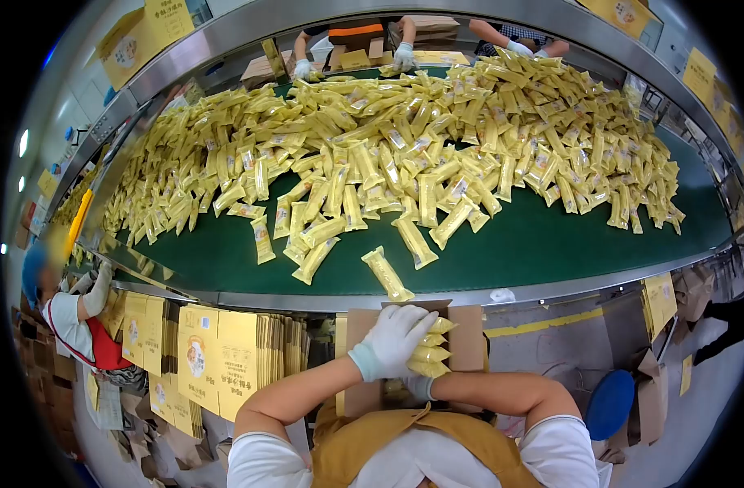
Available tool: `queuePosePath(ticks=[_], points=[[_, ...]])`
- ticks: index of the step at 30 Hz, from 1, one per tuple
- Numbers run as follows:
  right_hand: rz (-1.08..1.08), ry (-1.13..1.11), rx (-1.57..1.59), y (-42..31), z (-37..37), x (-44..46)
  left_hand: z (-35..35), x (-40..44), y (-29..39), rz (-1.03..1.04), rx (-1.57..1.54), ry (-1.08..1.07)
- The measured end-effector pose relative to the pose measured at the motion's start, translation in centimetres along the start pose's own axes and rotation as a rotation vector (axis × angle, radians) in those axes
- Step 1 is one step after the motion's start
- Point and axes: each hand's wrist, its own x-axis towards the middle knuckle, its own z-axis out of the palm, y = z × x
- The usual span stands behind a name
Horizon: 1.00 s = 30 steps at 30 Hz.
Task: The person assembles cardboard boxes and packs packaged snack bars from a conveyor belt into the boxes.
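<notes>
My left hand (pixel 394 340), in a white glove, is closed around a short stack of yellow wrapped snack packets (pixel 431 355) whose ends stick out to the right. My right hand (pixel 421 387), gloved too, is just below the stack; its fingers are hidden behind the packets and my left hand. Both hands are over an open cardboard carton (pixel 467 340) in front of my body. More packets show dimly down inside it. One loose snack packet (pixel 387 274) lies on the green conveyor belt (pixel 502 259) just beyond the carton.
A large heap of snack packets (pixel 372 138) covers much of the belt. Flat yellow cartons (pixel 217 358) stand stacked at left. A blue stool (pixel 610 405) is at right. Across the belt are co-workers' gloved hands (pixel 404 57); another person (pixel 87 317) works at far left.
</notes>
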Motion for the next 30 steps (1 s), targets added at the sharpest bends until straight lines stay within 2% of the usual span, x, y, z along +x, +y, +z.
queuePosePath(ticks=[3,5,6,8,10,14,17,18,21,23,24,25,26,27,28,29,30], points=[[0.009,0.028,-0.047,0.7,1.8,-0.1,3.5,-1.2,-0.4,-0.058,0.358,-0.046],[0.037,0.006,-0.144,0.5,1.5,-0.6,4.7,-0.9,0.5,-0.113,0.452,-0.138],[0.118,-0.056,-0.133,0.0,1.5,-0.8,5.2,-0.7,0.8,-0.141,0.500,-0.182],[0.274,-0.181,-0.111,-1.8,-0.1,-1.4,6.3,-0.4,0.2,-0.184,0.469,-0.243],[0.356,-0.165,-0.161,-2.0,0.9,-0.9,8.5,-0.7,-0.8,-0.201,0.501,-0.331],[0.416,-0.217,-0.234,-2.2,1.8,1.2,10.0,0.1,-0.6,-0.224,0.630,-0.551],[0.272,-0.200,-0.208,-0.7,3.1,1.5,11.2,1.2,-1.3,-0.263,0.621,-0.706],[0.214,-0.139,-0.192,0.0,3.4,0.6,11.0,1.8,-1.5,-0.232,0.575,-0.911],[0.145,-0.341,-0.105,-1.3,-3.7,-2.3,10.4,1.9,-3.2,-0.294,0.240,-0.954],[0.150,-0.494,-0.014,-1.5,-6.9,-3.3,8.3,2.2,-3.5,-0.195,0.161,-1.053],[0.085,-0.528,-0.002,-0.9,-8.0,-3.8,6.9,2.5,-3.5,-0.145,0.130,-1.097],[0.000,-0.382,0.179,0.4,-9.2,-5.2,5.1,2.9,-3.7,-0.093,0.100,-1.140],[-0.086,-0.234,0.362,1.8,-10.5,-7.0,2.0,3.2,-4.1,-0.083,-0.104,-1.097],[-0.190,-0.066,0.597,3.1,-12.9,-8.5,-1.2,4.2,-5.1,-0.163,-0.436,-1.127],[-0.083,-0.020,0.889,3.7,-15.8,-10.1,-4.2,3.5,-6.1,-0.166,-0.642,-0.925],[-0.193,0.191,0.998,6.1,-16.8,-10.7,-5.9,1.8,-8.1,-0.252,-0.906,-0.676],[0.040,0.375,1.002,6.8,-18.7,-11.0,-9.7,2.2,-8.9,-0.321,-0.820,-0.547]])
